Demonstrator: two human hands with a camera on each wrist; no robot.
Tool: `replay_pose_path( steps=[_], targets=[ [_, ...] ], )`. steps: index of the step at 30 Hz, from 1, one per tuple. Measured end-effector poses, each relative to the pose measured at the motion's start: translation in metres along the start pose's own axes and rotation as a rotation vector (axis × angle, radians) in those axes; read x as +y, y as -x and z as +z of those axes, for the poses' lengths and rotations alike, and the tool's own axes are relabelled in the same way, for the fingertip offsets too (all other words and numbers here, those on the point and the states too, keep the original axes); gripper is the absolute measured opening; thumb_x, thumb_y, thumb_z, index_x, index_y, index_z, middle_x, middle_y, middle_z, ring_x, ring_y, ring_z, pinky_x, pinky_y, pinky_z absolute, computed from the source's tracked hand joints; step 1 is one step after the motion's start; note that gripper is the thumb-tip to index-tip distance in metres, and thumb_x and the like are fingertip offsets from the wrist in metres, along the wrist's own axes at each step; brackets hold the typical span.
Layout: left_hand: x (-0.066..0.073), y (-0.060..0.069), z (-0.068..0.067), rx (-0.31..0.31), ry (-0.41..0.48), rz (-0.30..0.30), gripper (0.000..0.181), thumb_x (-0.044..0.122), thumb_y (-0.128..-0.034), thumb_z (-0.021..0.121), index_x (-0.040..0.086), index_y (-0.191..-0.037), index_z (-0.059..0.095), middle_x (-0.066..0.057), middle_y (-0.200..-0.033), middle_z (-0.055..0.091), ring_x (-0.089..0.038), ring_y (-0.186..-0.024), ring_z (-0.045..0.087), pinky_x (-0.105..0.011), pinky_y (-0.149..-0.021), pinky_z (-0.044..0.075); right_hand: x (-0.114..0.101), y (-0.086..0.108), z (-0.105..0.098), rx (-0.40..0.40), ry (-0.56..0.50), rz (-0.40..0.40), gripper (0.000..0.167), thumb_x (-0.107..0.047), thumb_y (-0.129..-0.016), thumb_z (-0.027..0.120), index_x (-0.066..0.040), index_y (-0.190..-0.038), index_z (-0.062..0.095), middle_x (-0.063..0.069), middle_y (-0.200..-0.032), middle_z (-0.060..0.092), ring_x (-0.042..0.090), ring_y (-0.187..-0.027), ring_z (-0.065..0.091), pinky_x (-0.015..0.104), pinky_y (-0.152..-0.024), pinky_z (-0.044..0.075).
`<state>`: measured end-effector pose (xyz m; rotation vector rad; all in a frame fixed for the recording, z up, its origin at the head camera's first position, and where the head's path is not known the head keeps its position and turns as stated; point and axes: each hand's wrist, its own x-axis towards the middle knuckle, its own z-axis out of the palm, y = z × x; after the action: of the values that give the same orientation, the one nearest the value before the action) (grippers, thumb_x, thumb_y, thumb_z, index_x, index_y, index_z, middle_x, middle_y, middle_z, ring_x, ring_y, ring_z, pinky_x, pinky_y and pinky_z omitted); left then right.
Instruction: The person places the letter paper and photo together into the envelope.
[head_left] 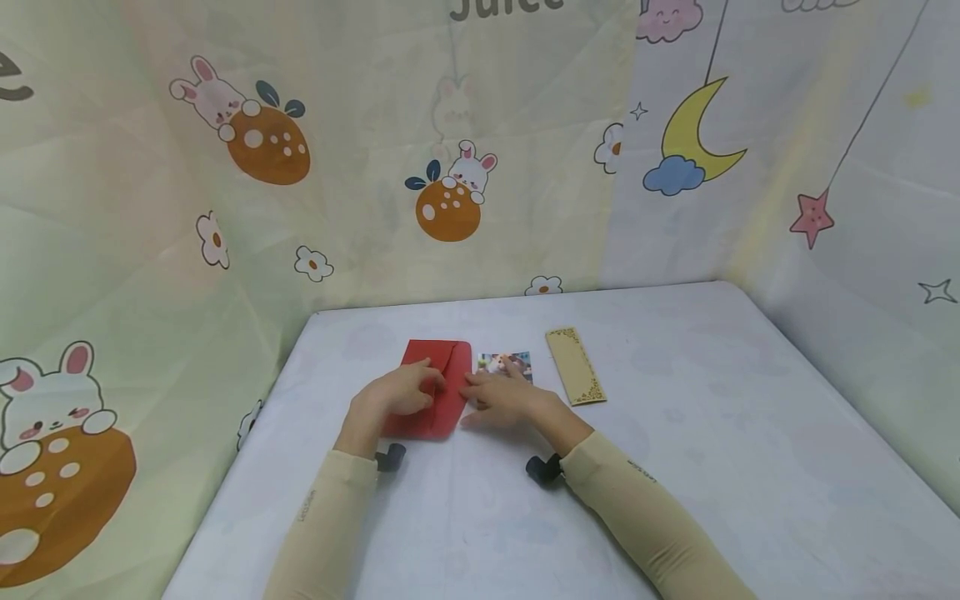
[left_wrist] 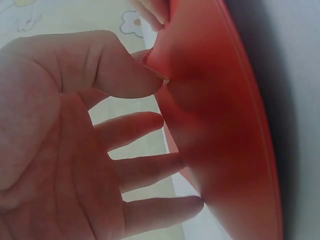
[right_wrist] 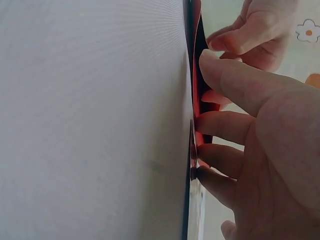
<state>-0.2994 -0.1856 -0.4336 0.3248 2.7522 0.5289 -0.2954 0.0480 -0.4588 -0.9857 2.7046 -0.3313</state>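
A red paper envelope [head_left: 450, 408] lies on the table, a dark slit running along the edge of its fold. Over its left part is my left hand [head_left: 401, 389]; in the left wrist view its thumb [left_wrist: 135, 80] and index finger pinch the envelope's paper edge, the other fingertips touching it. My right hand [head_left: 506, 397] lies between the envelope and a small picture card [head_left: 492, 360]. Its slightly bent fingers [right_wrist: 225, 160] touch the envelope's right edge and the card, which they partly cover. The thumb [right_wrist: 235, 75] is beside the envelope's raised edge.
Right of the card lies a narrow gold strip [head_left: 576, 367] with ornate corners, slightly slanted. The white table [head_left: 675, 450] meets printed cloth walls [head_left: 360, 167] behind and at both sides. A small black device [head_left: 543, 471] sits at the right wrist.
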Motion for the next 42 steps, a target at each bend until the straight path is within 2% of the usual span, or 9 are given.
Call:
replay_pose_path(
  steps=[5, 10, 12, 16, 19, 25, 30, 36, 42],
  targets=[
    [0.0002, 0.0004, -0.0008, 0.002, 0.01, -0.001, 0.035, 0.019, -0.0888, 0.079, 0.03, -0.12, 0.069, -0.005, -0.161, 0.044, -0.031, -0.139, 0.046, -0.049, -0.096, 0.057, -0.0002, 0.0003, -0.0002, 0.0, 0.006, 0.005, 0.067, -0.057, -0.099, 0.061, -0.028, -0.157, 0.046, -0.001, -0.169, 0.034, 0.02, -0.159, 0.028, 0.064, -0.127, -0.004],
    [0.001, 0.0014, -0.0025, -0.008, 0.009, -0.003, 0.043, 0.025, -0.0791, 0.089, 0.029, -0.116, 0.067, 0.001, -0.125, 0.064, -0.024, -0.117, 0.056, -0.041, -0.085, 0.06, -0.0008, 0.0015, -0.0012, -0.001, -0.008, 0.007, 0.066, -0.055, -0.099, 0.062, -0.027, -0.157, 0.047, -0.001, -0.17, 0.034, 0.021, -0.159, 0.027, 0.064, -0.126, -0.005],
    [0.0009, 0.0008, -0.0016, -0.007, 0.003, -0.017, 0.049, 0.026, -0.077, 0.091, 0.03, -0.12, 0.068, 0.002, -0.128, 0.063, -0.025, -0.119, 0.055, -0.041, -0.084, 0.06, -0.0008, 0.0018, -0.0014, -0.002, -0.016, 0.01, 0.066, -0.055, -0.099, 0.062, -0.027, -0.157, 0.047, -0.002, -0.17, 0.033, 0.021, -0.16, 0.026, 0.064, -0.126, -0.006],
    [0.0011, -0.0008, 0.0011, 0.002, -0.029, -0.029, 0.057, 0.026, -0.0797, 0.088, 0.03, -0.132, 0.067, -0.002, -0.159, 0.047, -0.03, -0.137, 0.047, -0.046, -0.09, 0.06, 0.0, 0.0008, -0.0013, -0.005, -0.03, 0.013, 0.067, -0.056, -0.098, 0.063, -0.028, -0.157, 0.047, -0.003, -0.17, 0.033, 0.021, -0.16, 0.025, 0.064, -0.126, -0.007],
    [0.0024, -0.0013, 0.0021, 0.015, -0.05, -0.023, 0.056, 0.026, -0.0822, 0.086, 0.03, -0.135, 0.067, -0.003, -0.163, 0.043, -0.031, -0.141, 0.045, -0.048, -0.093, 0.059, 0.0008, 0.0, -0.0016, -0.007, -0.029, 0.01, 0.067, -0.056, -0.098, 0.063, -0.029, -0.157, 0.046, -0.003, -0.17, 0.033, 0.021, -0.16, 0.025, 0.064, -0.126, -0.007],
    [0.0054, -0.0012, 0.0028, 0.047, -0.072, -0.008, 0.044, 0.032, -0.0833, 0.086, 0.029, -0.124, 0.069, 0.0, -0.131, 0.065, -0.024, -0.119, 0.057, -0.042, -0.087, 0.06, 0.0033, -0.0007, -0.0023, -0.005, -0.023, 0.01, 0.066, -0.056, -0.099, 0.062, -0.03, -0.157, 0.046, -0.003, -0.17, 0.032, 0.021, -0.16, 0.025, 0.064, -0.126, -0.006],
    [0.0055, -0.0027, 0.0031, 0.086, -0.069, 0.004, 0.032, 0.034, -0.0858, 0.084, 0.027, -0.112, 0.067, 0.004, -0.1, 0.066, -0.019, -0.098, 0.061, -0.037, -0.079, 0.058, 0.0037, -0.0003, -0.0019, -0.009, -0.024, 0.003, 0.067, -0.055, -0.099, 0.062, -0.029, -0.158, 0.046, -0.003, -0.17, 0.032, 0.021, -0.16, 0.025, 0.064, -0.126, -0.006],
    [0.004, -0.0049, 0.0016, 0.155, -0.089, 0.065, 0.012, 0.024, -0.0965, 0.072, 0.02, -0.108, 0.068, 0.001, -0.095, 0.066, -0.018, -0.089, 0.061, -0.036, -0.079, 0.056, 0.0029, 0.0, -0.0016, -0.011, -0.016, 0.005, 0.066, -0.056, -0.099, 0.062, -0.03, -0.157, 0.046, -0.003, -0.17, 0.033, 0.021, -0.16, 0.025, 0.064, -0.126, -0.005],
    [0.0017, -0.0041, -0.0017, 0.124, -0.064, 0.057, 0.018, 0.025, -0.1006, 0.062, 0.019, -0.116, 0.07, 0.002, -0.099, 0.068, -0.02, -0.094, 0.061, -0.04, -0.083, 0.056, 0.004, -0.0005, -0.0006, -0.01, -0.01, 0.01, 0.066, -0.057, -0.098, 0.062, -0.031, -0.157, 0.046, -0.003, -0.17, 0.033, 0.021, -0.16, 0.025, 0.064, -0.126, -0.006]
  ],
)
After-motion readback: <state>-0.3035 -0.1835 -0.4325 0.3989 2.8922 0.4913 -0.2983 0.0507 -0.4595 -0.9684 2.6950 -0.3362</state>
